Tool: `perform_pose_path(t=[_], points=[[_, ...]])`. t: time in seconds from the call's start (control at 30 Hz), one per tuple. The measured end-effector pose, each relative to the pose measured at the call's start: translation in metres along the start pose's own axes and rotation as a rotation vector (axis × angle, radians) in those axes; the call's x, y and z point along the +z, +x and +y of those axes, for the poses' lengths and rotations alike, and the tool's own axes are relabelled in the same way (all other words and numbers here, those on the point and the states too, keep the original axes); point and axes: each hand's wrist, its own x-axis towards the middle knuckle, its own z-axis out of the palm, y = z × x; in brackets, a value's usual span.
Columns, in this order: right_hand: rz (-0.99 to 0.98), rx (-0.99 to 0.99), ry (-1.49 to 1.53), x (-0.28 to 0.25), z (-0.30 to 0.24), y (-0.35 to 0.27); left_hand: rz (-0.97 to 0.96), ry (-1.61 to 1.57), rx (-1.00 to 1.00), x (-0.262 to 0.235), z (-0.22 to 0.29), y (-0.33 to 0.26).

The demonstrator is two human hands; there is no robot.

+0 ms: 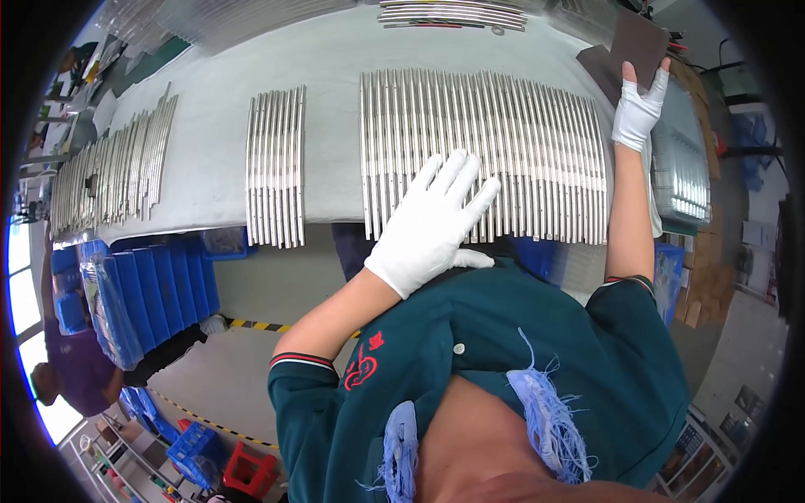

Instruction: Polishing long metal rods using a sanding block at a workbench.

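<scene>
My left hand (434,220), in a white glove, lies flat with fingers spread on the near end of a wide row of shiny metal rods (537,142) laid side by side on the grey table (335,59). My right hand (639,107), in a white fingerless glove, reaches to the far right and grips the edge of a dark brown sheet (637,42) past the row of rods. A smaller group of the same rods (275,168) lies to the left of my left hand.
More rods lie at the table's left end (109,168) and at its far edge (453,14). Packed rods (681,168) sit at the right. Blue crates (159,293) stand below the table. Another person in purple (71,377) crouches at lower left.
</scene>
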Motion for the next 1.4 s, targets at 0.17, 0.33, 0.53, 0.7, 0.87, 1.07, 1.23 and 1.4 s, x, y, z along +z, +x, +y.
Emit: perform_pose_path(t=[0.17, 0.33, 0.53, 0.7, 0.87, 1.07, 1.23, 1.4], points=[[-0.01, -0.005, 0.01, -0.001, -0.002, 0.001, 0.009, 0.045, 0.01, 0.007, 0.0, 0.005], [-0.017, -0.024, -0.051, -0.007, -0.005, 0.003, 0.045, 0.053, 0.022, 0.01, 0.0, 0.006], [-0.013, -0.003, -0.039, -0.002, -0.01, -0.001, 0.035, 0.002, 0.013, -0.012, -0.004, -0.011], [-0.015, -0.027, -0.052, -0.004, -0.007, 0.0, 0.046, 0.198, -0.146, -0.023, -0.023, -0.043], [0.037, -0.189, -0.231, 0.0, -0.033, -0.003, 0.086, 0.23, -0.109, -0.014, -0.032, -0.049], [-0.487, -0.004, 0.005, 0.007, -0.085, -0.023, 0.122, 0.196, -0.079, -0.009, -0.033, -0.053], [-0.955, 0.062, 0.106, 0.017, -0.113, -0.046, 0.129, 0.209, -0.076, -0.004, -0.031, -0.051], [-1.148, 0.021, -0.066, 0.03, -0.133, -0.054, 0.164, 0.24, -0.037, -0.002, -0.031, -0.047]])
